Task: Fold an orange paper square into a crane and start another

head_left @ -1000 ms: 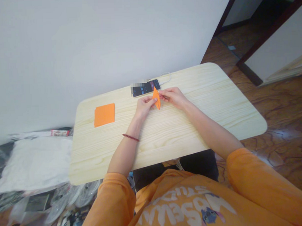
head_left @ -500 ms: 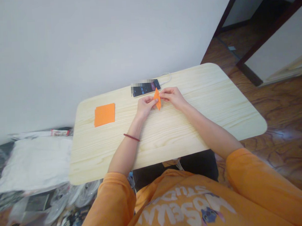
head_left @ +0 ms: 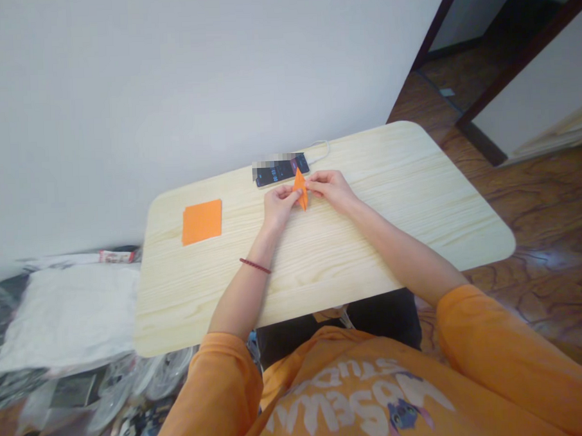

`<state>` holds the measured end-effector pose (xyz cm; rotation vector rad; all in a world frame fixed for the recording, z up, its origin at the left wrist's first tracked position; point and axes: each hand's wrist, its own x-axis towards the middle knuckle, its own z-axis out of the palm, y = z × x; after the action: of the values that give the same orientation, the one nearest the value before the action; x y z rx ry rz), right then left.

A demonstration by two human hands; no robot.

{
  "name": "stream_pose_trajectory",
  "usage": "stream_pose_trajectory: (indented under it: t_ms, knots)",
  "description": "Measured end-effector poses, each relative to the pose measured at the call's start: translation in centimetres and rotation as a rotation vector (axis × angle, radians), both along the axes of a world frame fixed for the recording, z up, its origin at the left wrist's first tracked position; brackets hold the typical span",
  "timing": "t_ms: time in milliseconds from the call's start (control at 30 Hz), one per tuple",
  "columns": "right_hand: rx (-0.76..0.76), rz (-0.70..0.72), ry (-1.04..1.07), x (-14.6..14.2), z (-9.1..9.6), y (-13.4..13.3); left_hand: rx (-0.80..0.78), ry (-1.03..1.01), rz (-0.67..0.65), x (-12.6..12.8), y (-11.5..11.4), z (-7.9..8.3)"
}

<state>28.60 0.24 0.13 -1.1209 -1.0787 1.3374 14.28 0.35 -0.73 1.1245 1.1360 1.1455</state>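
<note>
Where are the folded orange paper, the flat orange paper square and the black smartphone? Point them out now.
Folded orange paper [head_left: 300, 189], head view, on its middle.
Flat orange paper square [head_left: 202, 222], head view, on its centre.
Black smartphone [head_left: 282, 173], head view, on its screen.

A narrow, pointed orange paper fold stands pinched between left hand and right hand.

matt folded ppr, smooth wood tabletop, glossy phone

Phone: screen digits too small to read, left end blurred. Folded orange paper partly hidden by fingertips. Plastic clutter, lower left, cut off by frame edge.
</note>
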Motion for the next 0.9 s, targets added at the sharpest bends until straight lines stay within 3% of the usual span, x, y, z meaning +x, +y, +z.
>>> stream_pose_trajectory:
  t_ms: [900]
  knots:
    - [-0.105, -0.003, 0.084, -0.29, 0.37, -0.32, 0.022, -0.076, 0.104, 0.17, -0.02, -0.18]
